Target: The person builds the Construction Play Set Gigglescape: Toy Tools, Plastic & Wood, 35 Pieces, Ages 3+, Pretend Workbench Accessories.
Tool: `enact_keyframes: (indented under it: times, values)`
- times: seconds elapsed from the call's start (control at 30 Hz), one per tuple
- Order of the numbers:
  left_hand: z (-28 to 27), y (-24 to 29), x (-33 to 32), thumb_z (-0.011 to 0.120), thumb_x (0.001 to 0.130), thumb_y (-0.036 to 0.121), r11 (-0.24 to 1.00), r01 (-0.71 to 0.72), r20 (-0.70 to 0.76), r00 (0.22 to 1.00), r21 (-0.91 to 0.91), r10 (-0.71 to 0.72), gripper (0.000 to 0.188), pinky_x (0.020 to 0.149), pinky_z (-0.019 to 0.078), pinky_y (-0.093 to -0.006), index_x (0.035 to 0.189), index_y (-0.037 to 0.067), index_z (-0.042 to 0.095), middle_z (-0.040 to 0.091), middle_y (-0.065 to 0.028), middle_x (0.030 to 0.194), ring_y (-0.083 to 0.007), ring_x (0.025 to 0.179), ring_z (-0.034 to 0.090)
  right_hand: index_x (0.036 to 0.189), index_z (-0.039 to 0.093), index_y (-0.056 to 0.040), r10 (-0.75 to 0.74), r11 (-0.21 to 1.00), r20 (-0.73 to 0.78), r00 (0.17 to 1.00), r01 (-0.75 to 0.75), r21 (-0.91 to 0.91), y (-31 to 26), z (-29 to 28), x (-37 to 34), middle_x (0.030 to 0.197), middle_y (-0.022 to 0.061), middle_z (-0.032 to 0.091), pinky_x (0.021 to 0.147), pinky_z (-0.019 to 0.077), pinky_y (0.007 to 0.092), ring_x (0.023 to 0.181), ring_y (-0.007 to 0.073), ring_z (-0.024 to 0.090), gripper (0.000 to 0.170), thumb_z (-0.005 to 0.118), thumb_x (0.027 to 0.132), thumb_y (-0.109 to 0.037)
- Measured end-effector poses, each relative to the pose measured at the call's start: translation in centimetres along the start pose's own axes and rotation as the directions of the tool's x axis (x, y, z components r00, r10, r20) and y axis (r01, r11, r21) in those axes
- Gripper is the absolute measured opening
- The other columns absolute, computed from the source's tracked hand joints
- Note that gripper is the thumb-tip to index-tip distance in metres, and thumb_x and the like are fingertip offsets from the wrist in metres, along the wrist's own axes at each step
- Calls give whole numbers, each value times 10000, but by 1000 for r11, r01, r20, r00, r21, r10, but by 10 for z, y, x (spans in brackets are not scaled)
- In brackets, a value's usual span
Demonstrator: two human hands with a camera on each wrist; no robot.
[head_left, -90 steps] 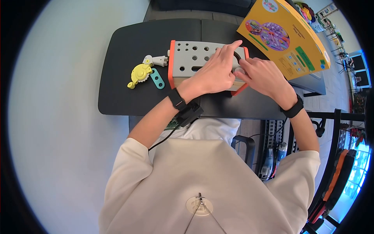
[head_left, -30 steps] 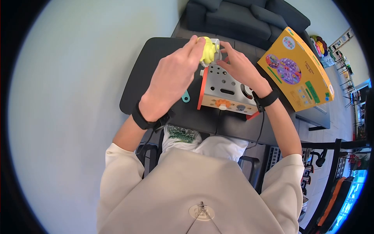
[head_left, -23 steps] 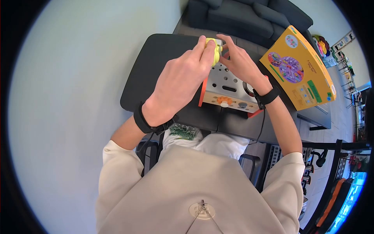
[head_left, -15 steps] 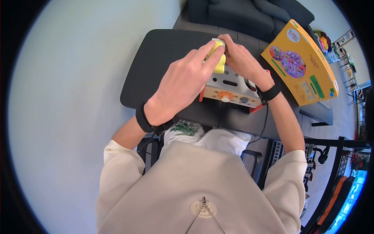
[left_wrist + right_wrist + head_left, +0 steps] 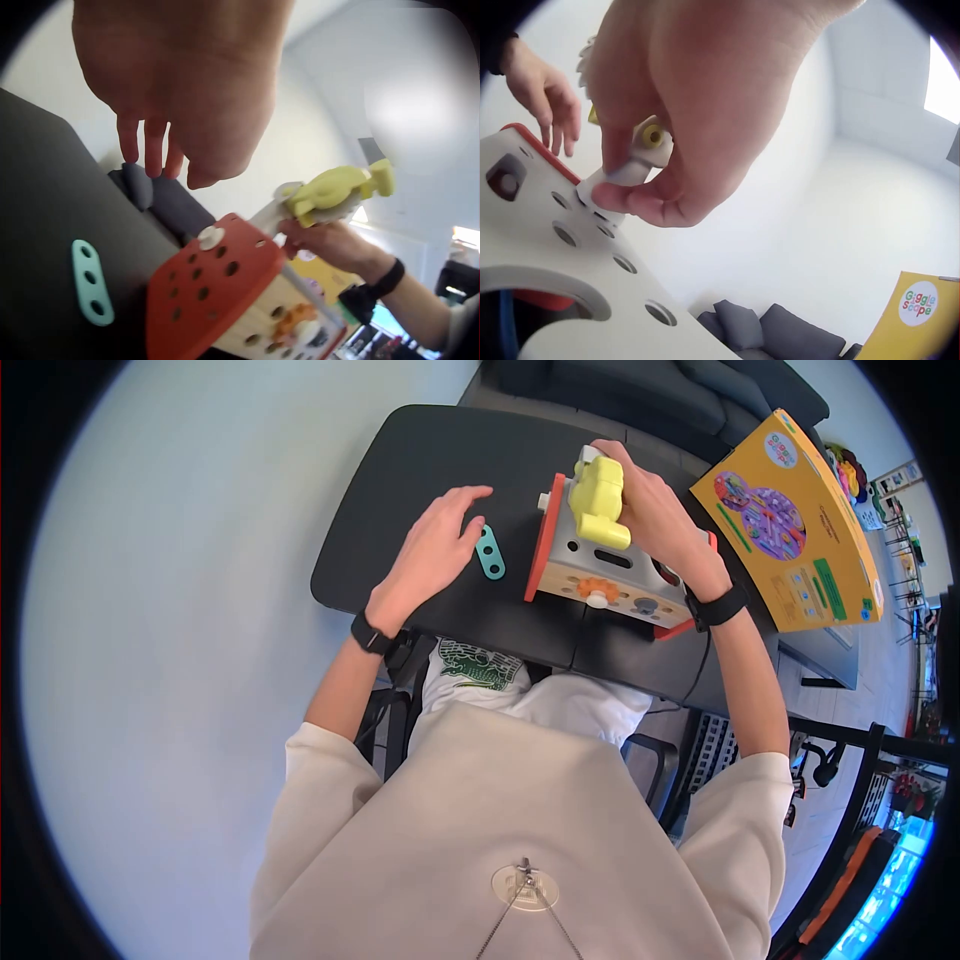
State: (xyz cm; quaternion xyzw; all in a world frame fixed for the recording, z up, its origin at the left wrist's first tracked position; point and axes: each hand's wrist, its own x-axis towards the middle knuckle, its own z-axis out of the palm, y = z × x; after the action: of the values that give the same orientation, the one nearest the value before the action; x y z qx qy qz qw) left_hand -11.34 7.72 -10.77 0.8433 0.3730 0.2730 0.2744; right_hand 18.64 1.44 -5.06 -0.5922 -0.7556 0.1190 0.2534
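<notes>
A yellow toy saw (image 5: 598, 490) with a toothed grey disc stands over the far left part of the toy workbench (image 5: 545, 545). My right hand (image 5: 665, 525) pinches its white stem (image 5: 626, 176) between thumb and fingers. In the right wrist view the stem's lower end sits at the bench's holed top (image 5: 525, 232), beside the red end panel (image 5: 544, 154). My left hand (image 5: 432, 550) hovers over the table, fingers loosely extended and holding nothing. Near its thumb lies a teal strip with three holes (image 5: 490, 555).
An orange gear (image 5: 598, 588) and a grey knob (image 5: 646, 606) sit on the bench's wooden front. The dark table (image 5: 430, 460) extends left and behind. A large yellow box (image 5: 790, 530) stands to the right. A dark sofa (image 5: 640, 400) is beyond the table.
The toy saw was lifted from the table and brought to the bench top. My left hand has let go of it and moved left; my right hand now holds it alone.
</notes>
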Motion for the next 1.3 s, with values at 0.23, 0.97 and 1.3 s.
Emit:
enact_keyframes:
  times: [0.23,0.97,1.3]
  values:
    - [44,-52,4,703,1003,289,989,2,260,965,148,-41,670,1239,368,-461,1581,69,446,380,-224,1673,-399,1551,350,1482,399,-121,99,995,26,995,-98,-23,-2,-1,-1,1063,188,742,870,539,473,1041,458,697,671,750,912,-83]
    - [59,-67,-31,759,982,263,988,-31,19,999,148,29,326,977,522,-451,1172,29,634,593,-138,1267,-362,1115,628,1519,388,-33,161,983,-109,981,-169,-67,-16,5,-28,1214,238,723,917,557,502,1096,456,697,616,678,1008,-218]
    - [37,43,0,850,897,190,931,-365,-107,925,15,364,428,1045,511,-438,1252,27,676,607,-144,1319,-344,1273,558,1116,686,30,328,939,142,934,-338,54,-56,-16,-67,884,215,739,749,520,466,859,374,722,342,599,1078,-298]
